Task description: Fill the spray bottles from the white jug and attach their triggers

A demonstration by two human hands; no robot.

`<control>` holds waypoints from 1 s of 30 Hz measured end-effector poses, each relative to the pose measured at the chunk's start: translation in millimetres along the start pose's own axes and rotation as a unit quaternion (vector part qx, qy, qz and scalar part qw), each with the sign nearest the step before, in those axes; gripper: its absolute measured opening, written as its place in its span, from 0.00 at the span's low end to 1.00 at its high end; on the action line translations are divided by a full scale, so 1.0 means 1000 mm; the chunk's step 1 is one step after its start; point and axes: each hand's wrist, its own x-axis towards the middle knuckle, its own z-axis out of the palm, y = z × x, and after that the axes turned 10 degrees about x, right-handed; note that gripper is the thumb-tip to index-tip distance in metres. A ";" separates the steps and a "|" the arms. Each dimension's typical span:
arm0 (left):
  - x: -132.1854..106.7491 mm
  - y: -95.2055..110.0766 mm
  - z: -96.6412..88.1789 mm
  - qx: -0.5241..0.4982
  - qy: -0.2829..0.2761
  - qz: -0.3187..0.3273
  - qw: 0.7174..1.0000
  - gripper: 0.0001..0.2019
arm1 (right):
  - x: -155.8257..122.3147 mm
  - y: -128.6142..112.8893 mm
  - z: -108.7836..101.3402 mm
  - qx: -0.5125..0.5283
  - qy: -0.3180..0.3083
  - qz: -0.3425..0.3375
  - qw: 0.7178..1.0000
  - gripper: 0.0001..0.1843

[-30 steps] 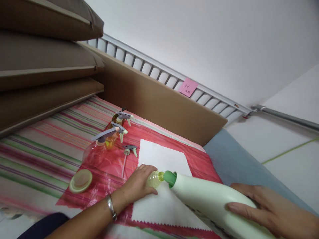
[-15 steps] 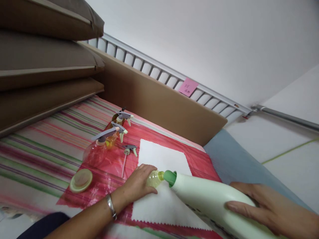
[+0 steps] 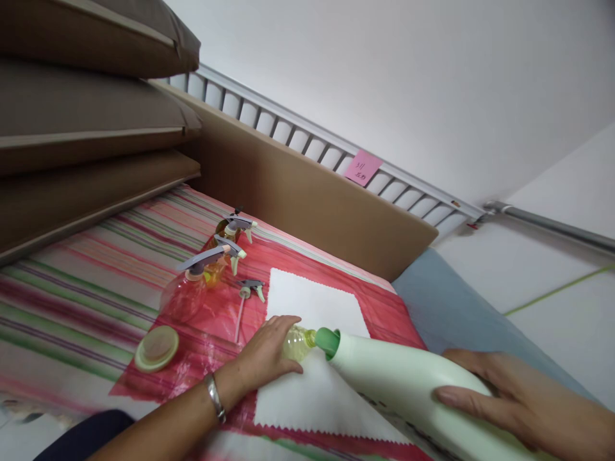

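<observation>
Your left hand (image 3: 266, 358) is curled around a small clear bottle of yellow liquid (image 3: 295, 344). Your fingers wrap it tight and hold it on the white cloth with zigzag edges (image 3: 312, 304). Your right hand (image 3: 519, 403) grips the fat end of a big pale green plastic jug (image 3: 408, 384), with your fingers spread along its side. The jug lies tipped over, and its round green spout (image 3: 327, 342) touches the small bottle's mouth, just past your left fingertips. A round green lid (image 3: 156, 349) lies near your left wrist. A clear pink spray bottle (image 3: 185, 294) and a loose grey spray head (image 3: 250, 289) sit beyond your left fingers, on the red plastic sheet (image 3: 384, 314).
</observation>
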 end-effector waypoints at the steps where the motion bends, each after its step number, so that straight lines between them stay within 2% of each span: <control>1: 0.000 -0.001 0.001 -0.002 0.001 -0.001 1.000 0.40 | 0.000 0.000 0.000 0.006 -0.018 0.006 1.000 0.16; 3: 0.000 -0.003 0.004 -0.004 0.004 -0.001 1.000 0.42 | 0.000 -0.001 0.000 0.016 -0.065 0.021 0.998 0.18; 13: 0.000 -0.003 0.004 -0.006 0.007 0.004 1.000 0.44 | 0.003 0.002 -0.003 -0.014 -0.063 0.038 0.997 0.25; 23: 0.000 -0.006 0.006 0.000 0.006 0.007 1.000 0.45 | 0.005 0.009 -0.003 -0.005 -0.057 0.022 0.998 0.15; 30: 0.000 -0.004 0.005 0.004 0.003 0.003 1.000 0.45 | 0.005 0.007 -0.004 -0.011 -0.045 0.008 0.999 0.16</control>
